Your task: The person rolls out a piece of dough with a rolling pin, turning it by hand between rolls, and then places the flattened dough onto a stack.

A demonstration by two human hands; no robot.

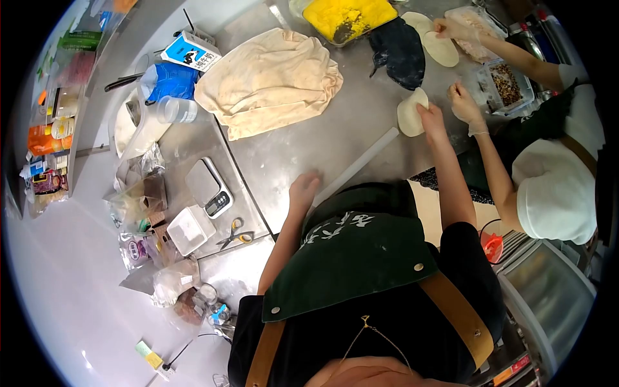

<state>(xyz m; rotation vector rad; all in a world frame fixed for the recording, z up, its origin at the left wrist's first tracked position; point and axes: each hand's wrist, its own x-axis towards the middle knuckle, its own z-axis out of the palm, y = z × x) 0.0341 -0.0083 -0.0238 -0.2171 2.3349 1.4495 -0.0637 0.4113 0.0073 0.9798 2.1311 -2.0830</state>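
My right hand (431, 121) pinches the edge of a flat, pale round dough wrapper (409, 115) over the steel table (367, 97). My left hand (305, 188) is low over the table near its front edge, smeared by motion, its fingers not distinct. Close beside it lies the near end of a white rolling pin (361, 161), which slants away toward the dough wrapper. Beyond my right hand, more flat dough rounds (441, 49) lie by a dark cloth (401, 55).
A co-worker's hands (465, 106) work at the right, near a tub of brown filling (506, 84). A beige cloth (271, 80) and a yellow-filled tray (348, 18) are at the back. Leftward are a scale (216, 197), scissors (235, 233), a white container (191, 229) and a milk carton (191, 51).
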